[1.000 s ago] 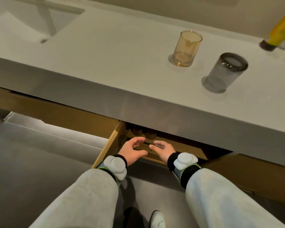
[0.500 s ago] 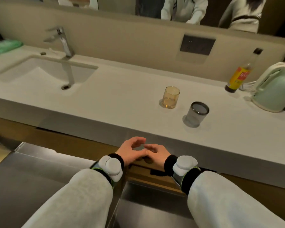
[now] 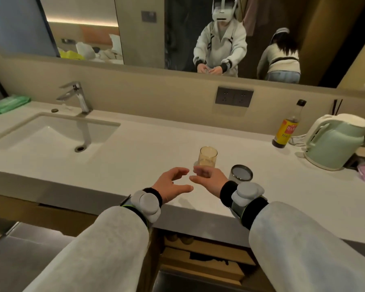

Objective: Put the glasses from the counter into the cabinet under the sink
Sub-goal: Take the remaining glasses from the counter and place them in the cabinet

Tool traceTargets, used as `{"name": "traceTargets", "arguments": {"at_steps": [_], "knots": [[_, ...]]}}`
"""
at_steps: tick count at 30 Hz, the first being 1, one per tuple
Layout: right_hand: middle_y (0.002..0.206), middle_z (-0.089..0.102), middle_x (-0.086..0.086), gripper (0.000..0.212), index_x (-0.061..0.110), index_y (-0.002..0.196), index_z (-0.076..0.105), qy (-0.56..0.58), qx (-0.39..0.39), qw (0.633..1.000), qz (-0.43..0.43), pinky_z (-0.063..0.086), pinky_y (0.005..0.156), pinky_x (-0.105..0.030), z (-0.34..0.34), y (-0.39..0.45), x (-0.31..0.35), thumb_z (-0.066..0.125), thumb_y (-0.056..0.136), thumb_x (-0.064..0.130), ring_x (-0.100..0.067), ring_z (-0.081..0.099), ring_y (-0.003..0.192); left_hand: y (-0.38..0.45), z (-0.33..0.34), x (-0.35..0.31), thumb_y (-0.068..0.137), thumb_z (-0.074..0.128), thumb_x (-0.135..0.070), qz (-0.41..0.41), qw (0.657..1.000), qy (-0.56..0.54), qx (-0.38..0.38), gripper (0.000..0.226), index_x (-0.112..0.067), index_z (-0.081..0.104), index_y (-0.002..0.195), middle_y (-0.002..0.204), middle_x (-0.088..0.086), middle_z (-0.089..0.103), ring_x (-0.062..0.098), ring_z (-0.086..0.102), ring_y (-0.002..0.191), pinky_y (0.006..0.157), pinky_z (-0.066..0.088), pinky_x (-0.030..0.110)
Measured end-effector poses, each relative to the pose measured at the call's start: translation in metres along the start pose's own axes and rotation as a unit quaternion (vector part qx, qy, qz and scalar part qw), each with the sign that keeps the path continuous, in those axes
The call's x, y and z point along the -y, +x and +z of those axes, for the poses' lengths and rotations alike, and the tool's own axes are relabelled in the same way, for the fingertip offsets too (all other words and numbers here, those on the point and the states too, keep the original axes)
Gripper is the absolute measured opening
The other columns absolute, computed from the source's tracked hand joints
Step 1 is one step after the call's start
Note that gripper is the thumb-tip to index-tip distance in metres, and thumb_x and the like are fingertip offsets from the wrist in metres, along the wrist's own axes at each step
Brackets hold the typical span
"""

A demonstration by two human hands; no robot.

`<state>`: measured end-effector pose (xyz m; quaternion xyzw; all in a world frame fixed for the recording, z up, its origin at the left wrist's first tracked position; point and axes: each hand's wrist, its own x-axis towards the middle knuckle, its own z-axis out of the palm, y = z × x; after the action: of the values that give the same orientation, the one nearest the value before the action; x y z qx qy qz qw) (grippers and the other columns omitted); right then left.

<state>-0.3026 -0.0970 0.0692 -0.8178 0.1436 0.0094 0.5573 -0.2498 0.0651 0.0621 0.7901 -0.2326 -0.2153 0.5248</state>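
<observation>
An amber glass [image 3: 208,156] stands upright on the white counter [image 3: 148,157], and a smoky grey glass [image 3: 241,174] stands to its right. My left hand [image 3: 173,185] hovers over the counter's front part, fingers spread, holding nothing. My right hand [image 3: 210,178] is just in front of the amber glass, fingers apart and empty, partly covering the glass's base. Below the counter the open cabinet [image 3: 204,256] shows wooden shelves, with dark rounded shapes on the upper one.
A sink [image 3: 49,133] with a chrome tap [image 3: 76,96] lies at the left. A soy sauce bottle [image 3: 288,128] and a pale green kettle [image 3: 335,142] stand at the right back. A mirror [image 3: 177,32] spans the wall, reflecting a second person.
Both hands rose from the open cabinet under the counter to above the counter, near the amber glass. The view tilted up from the cabinet to the counter and mirror.
</observation>
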Motion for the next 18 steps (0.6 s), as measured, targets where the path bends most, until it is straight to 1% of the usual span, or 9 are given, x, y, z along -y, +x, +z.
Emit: {"name": "traceTargets", "arguments": {"at_steps": [4,8,10,13,18], "knots": [[0.142,0.048,-0.006,0.061,0.009,0.137,0.046,-0.005,-0.005,1.000,-0.014,0.034,0.104,-0.023,-0.031,0.040,0.011,0.071,0.082,0.023,-0.018,0.044,0.132,0.041,-0.006,-0.017,0.079,0.074,-0.018,-0.001,1.000,-0.002,-0.019,0.056,-0.021,0.052,0.130,0.134,-0.003,0.053,0.012,0.044,0.129,0.097,0.034,0.024],[0.146,0.044,-0.007,0.067,0.012,0.137,0.044,-0.003,-0.011,1.000,-0.028,0.032,0.110,-0.031,-0.059,0.087,0.013,0.075,0.078,0.021,-0.019,0.039,0.136,0.082,-0.008,-0.025,0.079,0.074,-0.017,-0.008,1.000,0.007,-0.021,0.059,-0.021,0.050,0.132,0.137,-0.002,0.051,0.013,0.043,0.131,0.098,0.034,0.024],[0.147,0.042,-0.006,0.072,0.016,0.137,0.044,-0.020,-0.014,0.999,-0.025,0.032,0.111,-0.034,-0.072,0.112,0.008,0.078,0.074,0.025,-0.018,0.037,0.137,0.106,-0.006,-0.026,0.078,0.074,-0.016,-0.014,1.000,0.004,-0.027,0.061,-0.020,0.049,0.133,0.137,-0.002,0.051,0.013,0.043,0.131,0.098,0.034,0.024],[0.147,0.041,-0.002,0.078,0.023,0.137,0.044,-0.083,-0.009,0.996,-0.015,0.032,0.112,-0.038,-0.087,0.148,-0.007,0.080,0.069,0.034,-0.019,0.036,0.137,0.139,-0.002,-0.023,0.077,0.075,-0.016,-0.025,0.999,0.010,-0.025,0.064,-0.020,0.047,0.134,0.137,-0.002,0.050,0.013,0.043,0.131,0.098,0.033,0.023],[0.149,0.038,-0.001,0.087,0.027,0.140,0.038,-0.125,0.006,0.992,0.016,0.033,0.110,-0.039,-0.101,0.175,-0.029,0.081,0.066,0.040,-0.021,0.034,0.138,0.166,0.005,-0.013,0.075,0.078,-0.016,-0.037,0.999,0.027,-0.017,0.071,-0.021,0.044,0.137,0.140,-0.002,0.048,0.013,0.041,0.132,0.097,0.033,0.023]]}}
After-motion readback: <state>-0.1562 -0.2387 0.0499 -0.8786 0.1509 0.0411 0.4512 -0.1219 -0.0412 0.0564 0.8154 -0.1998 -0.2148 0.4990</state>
